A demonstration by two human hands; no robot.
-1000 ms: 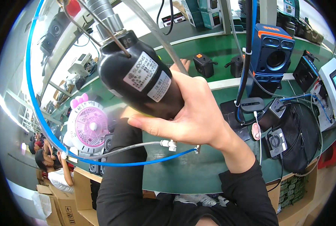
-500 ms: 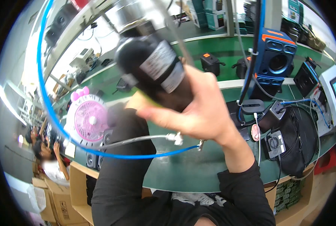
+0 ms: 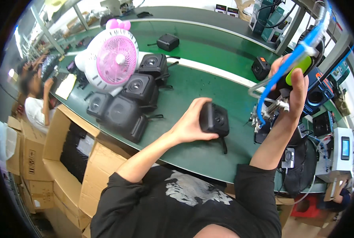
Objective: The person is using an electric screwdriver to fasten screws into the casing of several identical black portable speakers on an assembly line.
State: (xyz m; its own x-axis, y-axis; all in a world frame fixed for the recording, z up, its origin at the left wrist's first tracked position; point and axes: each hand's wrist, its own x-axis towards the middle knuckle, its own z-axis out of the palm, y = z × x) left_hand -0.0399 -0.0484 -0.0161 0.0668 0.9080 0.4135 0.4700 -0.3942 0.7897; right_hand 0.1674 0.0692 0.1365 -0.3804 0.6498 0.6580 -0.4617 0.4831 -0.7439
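Near the front middle of the bench, my left hand [image 3: 188,123] is closed around a small black box speaker [image 3: 218,119], thumb along its near side and fingers over its far edge. A short strap hangs from the speaker toward the bench edge. On the right, my right hand [image 3: 297,97] is raised and wrapped round a black and green tool [image 3: 301,68] that looks like a power screwdriver. A blue hose [image 3: 282,71] crosses in front of this tool, with metal fittings [image 3: 260,119] below. The tool's tip cannot be made out.
Several similar speakers [image 3: 139,87] cluster left on the green bench [image 3: 185,152], beside a pink and white fan [image 3: 119,59]. An open cardboard box [image 3: 91,166] stands front left. Two speakers lie farther back. A larger blue speaker [image 3: 316,95] and a box with a screen [image 3: 343,148] are right.
The view has swung left. The tool in my right hand, earlier close in front and blurred, is now at the right. My left hand, mostly hidden before, now holds a speaker.
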